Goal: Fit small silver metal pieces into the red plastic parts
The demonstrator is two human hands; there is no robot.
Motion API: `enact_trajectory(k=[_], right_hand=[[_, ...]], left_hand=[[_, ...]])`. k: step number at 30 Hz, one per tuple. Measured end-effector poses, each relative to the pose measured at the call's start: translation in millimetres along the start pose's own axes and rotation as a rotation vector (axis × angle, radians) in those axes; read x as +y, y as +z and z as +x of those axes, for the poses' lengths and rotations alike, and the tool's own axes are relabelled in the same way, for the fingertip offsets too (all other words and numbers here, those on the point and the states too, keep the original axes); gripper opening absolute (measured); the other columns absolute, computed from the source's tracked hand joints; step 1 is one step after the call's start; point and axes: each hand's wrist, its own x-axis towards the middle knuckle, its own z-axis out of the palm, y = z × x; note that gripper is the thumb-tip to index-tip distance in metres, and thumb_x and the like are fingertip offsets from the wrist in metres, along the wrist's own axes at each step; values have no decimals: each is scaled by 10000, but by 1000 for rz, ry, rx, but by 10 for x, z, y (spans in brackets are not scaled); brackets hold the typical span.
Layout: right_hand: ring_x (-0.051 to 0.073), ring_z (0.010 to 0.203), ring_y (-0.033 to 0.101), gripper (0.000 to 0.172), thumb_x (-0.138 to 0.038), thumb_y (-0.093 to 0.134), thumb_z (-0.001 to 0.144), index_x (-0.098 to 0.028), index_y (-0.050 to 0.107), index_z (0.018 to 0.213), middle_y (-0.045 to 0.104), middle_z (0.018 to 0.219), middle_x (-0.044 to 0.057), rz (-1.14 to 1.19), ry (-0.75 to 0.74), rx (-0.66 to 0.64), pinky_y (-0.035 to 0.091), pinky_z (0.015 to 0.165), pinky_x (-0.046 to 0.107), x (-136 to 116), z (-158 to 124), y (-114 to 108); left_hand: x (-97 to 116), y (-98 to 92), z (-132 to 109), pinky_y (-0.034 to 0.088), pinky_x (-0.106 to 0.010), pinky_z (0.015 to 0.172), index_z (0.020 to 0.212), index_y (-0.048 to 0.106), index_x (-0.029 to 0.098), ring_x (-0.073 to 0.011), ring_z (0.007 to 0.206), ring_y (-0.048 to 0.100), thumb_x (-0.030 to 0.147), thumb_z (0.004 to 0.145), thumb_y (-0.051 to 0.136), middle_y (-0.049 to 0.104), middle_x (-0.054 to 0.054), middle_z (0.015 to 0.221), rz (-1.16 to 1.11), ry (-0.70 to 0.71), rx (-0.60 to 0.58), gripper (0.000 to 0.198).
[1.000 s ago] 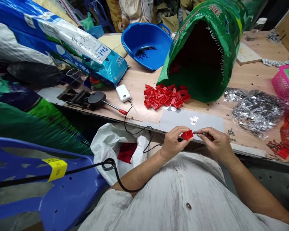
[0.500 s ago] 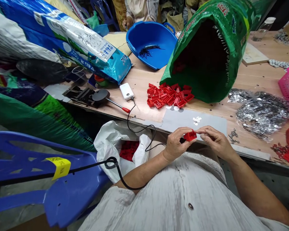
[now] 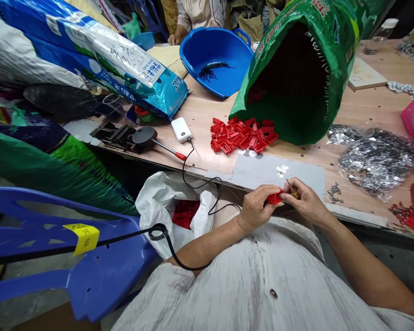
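Note:
Close in front of my body, my left hand (image 3: pixel 257 207) pinches a small red plastic box-like piece (image 3: pixel 274 196). Beside it, my right hand (image 3: pixel 305 202) grips a small screwdriver-like tool with a yellow handle (image 3: pixel 294 194), its thin tip pointing up. The right fingertips come right up to the red piece; whether they touch it I cannot tell. Small shiny metal plates (image 3: pixel 282 171) lie on a grey sheet (image 3: pixel 307 177) just beyond my hands. Farther back is a heap of similar red plastic pieces (image 3: pixel 241 134).
A green sack (image 3: pixel 296 124) lies open behind the heap, near a blue basin (image 3: pixel 217 50). Bagged metal parts (image 3: pixel 377 161) sit right. A lever tool (image 3: pixel 145 136) and white power bank (image 3: pixel 181 129) lie left. Below the table edge stands a white sack (image 3: pixel 152 197). Another person sits opposite.
The yellow-handled tool now shows upright in my right hand, where it was not visible before. My left fingers have closed further over the red piece, which is turned.

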Motion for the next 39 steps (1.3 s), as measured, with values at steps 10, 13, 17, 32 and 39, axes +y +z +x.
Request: enact_trajectory(k=[10, 13, 17, 32, 39], right_hand=[[90, 593, 384, 323, -471, 663, 835, -238, 460, 927, 450, 764, -49, 372, 128, -154, 304, 524, 231, 178, -55, 73], [69, 523, 293, 323, -451, 667, 849, -245, 436, 942, 388, 699, -75, 512, 188, -213, 211, 478, 226, 217, -108, 75], [60, 512, 265, 330, -416, 689, 842, -247, 434, 965, 382, 703, -77, 600, 191, -246, 181, 475, 229, 248, -148, 89], [225, 906, 609, 153, -314, 530, 902, -225, 642, 955, 683, 994, 62, -650, -91, 122, 429, 784, 344, 302, 484, -281], [209, 880, 625, 152, -275, 511, 913, -234, 654, 942, 688, 989, 51, -908, -120, 18, 425, 731, 311, 287, 745, -237]], left_hand=[[-18, 14, -35, 565, -307, 844, 1051, 638, 174, -178, 950, 696, 264, 836, 691, 736, -83, 995, -62, -33, -13, 239], [-22, 2, -61, 557, -309, 852, 1036, 648, 174, -182, 949, 695, 280, 804, 728, 735, -86, 996, -129, -74, -21, 267], [-67, -11, -109, 544, -325, 885, 1026, 664, 168, -199, 973, 694, 282, 761, 770, 730, -98, 1008, -291, -144, -53, 307], [-321, -114, -103, 505, -289, 890, 1093, 660, 182, -147, 930, 659, 229, 705, 804, 716, -51, 1027, -887, -772, 162, 416], [-366, -147, -124, 526, -318, 866, 1182, 643, 208, -153, 917, 650, 251, 706, 802, 687, -51, 1035, -924, -828, 158, 504]])
